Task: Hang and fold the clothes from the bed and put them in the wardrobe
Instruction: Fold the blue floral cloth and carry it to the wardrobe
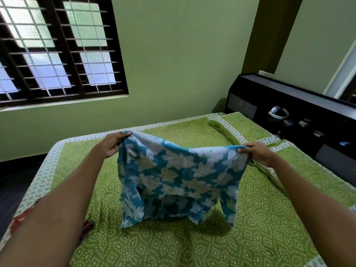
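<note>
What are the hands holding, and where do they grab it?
A blue flowered cloth. The left hand and right hand each pinch one top corner.

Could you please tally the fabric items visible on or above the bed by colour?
Blue floral garment, held up by the left hand and right hand: 1
Green dotted bedcover: 1
Green pillow near the headboard: 1
Red patterned cloth at the bed's left edge: 1
Total: 4
</note>
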The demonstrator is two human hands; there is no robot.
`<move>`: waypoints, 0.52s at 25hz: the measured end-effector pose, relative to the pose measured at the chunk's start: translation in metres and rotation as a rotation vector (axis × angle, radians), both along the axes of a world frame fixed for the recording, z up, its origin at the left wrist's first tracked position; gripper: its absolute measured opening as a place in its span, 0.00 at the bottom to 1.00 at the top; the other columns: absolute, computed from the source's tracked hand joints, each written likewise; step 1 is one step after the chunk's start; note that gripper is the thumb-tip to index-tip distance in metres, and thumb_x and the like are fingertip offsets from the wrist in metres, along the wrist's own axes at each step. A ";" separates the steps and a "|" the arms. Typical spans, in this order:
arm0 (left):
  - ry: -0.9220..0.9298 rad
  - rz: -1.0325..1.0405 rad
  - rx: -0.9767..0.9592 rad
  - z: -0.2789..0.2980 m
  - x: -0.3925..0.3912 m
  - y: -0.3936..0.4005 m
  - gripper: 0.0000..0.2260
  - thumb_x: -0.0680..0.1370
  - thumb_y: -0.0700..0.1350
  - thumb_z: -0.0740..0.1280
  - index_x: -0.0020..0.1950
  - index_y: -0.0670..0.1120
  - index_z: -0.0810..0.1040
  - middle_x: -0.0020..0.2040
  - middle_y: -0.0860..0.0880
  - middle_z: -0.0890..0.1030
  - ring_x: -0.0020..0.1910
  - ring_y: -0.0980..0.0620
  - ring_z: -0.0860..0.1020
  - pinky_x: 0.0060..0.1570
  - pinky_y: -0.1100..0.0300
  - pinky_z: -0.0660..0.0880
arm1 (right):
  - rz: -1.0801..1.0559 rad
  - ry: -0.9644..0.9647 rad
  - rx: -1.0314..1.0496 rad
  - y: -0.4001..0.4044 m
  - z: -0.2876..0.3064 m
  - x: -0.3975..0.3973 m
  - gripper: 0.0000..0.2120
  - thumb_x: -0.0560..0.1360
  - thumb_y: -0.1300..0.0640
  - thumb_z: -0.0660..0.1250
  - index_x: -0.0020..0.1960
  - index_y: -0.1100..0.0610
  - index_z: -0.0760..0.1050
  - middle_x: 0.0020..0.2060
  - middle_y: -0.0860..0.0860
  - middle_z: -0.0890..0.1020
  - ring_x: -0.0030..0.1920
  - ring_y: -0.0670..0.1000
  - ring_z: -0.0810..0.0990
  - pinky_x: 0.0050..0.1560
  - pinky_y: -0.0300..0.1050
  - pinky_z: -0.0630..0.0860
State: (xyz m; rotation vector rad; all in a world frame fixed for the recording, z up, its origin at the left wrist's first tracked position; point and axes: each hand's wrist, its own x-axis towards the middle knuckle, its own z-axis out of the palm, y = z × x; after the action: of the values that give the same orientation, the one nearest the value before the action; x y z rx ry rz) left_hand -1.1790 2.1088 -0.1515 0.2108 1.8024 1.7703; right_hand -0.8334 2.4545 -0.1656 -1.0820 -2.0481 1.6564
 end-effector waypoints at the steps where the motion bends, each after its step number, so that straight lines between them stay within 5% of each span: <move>1: 0.063 0.108 -0.068 -0.002 -0.001 0.008 0.08 0.76 0.40 0.68 0.37 0.46 0.77 0.37 0.47 0.80 0.37 0.51 0.78 0.40 0.59 0.77 | -0.092 0.008 -0.001 -0.004 -0.001 -0.009 0.03 0.71 0.67 0.70 0.40 0.61 0.78 0.27 0.50 0.80 0.28 0.46 0.77 0.26 0.33 0.74; 4: 0.280 0.260 -0.232 -0.006 0.030 0.049 0.06 0.76 0.42 0.68 0.51 0.42 0.80 0.53 0.42 0.81 0.44 0.51 0.76 0.49 0.59 0.78 | -0.379 0.100 0.087 -0.035 -0.006 -0.050 0.05 0.70 0.68 0.71 0.39 0.63 0.76 0.26 0.52 0.75 0.28 0.51 0.73 0.22 0.35 0.72; 6: 0.360 0.185 -0.154 -0.014 0.064 0.078 0.12 0.74 0.40 0.70 0.57 0.39 0.80 0.49 0.45 0.82 0.35 0.55 0.76 0.36 0.72 0.76 | -0.340 0.213 -0.040 -0.069 -0.005 -0.079 0.08 0.70 0.71 0.69 0.42 0.61 0.73 0.29 0.55 0.74 0.27 0.50 0.73 0.23 0.38 0.71; 9: 0.587 -0.213 -0.104 -0.011 0.117 0.105 0.04 0.73 0.40 0.72 0.46 0.43 0.82 0.36 0.55 0.80 0.31 0.64 0.72 0.31 0.75 0.69 | -0.097 0.264 -0.093 -0.116 0.001 -0.110 0.08 0.72 0.72 0.66 0.44 0.61 0.74 0.27 0.54 0.74 0.19 0.43 0.71 0.20 0.35 0.70; 13: 0.799 -0.416 -0.096 -0.007 0.119 0.118 0.09 0.70 0.44 0.75 0.44 0.39 0.82 0.38 0.44 0.80 0.36 0.54 0.74 0.38 0.63 0.70 | -0.061 0.331 -0.139 -0.132 0.016 -0.126 0.10 0.74 0.70 0.63 0.35 0.62 0.74 0.31 0.56 0.77 0.22 0.43 0.75 0.25 0.34 0.74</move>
State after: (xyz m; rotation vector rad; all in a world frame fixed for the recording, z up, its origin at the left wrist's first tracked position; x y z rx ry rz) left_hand -1.0595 2.2270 -0.1587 1.3010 2.1334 1.3755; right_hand -0.9594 2.3228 -0.1499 -0.8335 -1.6977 1.8288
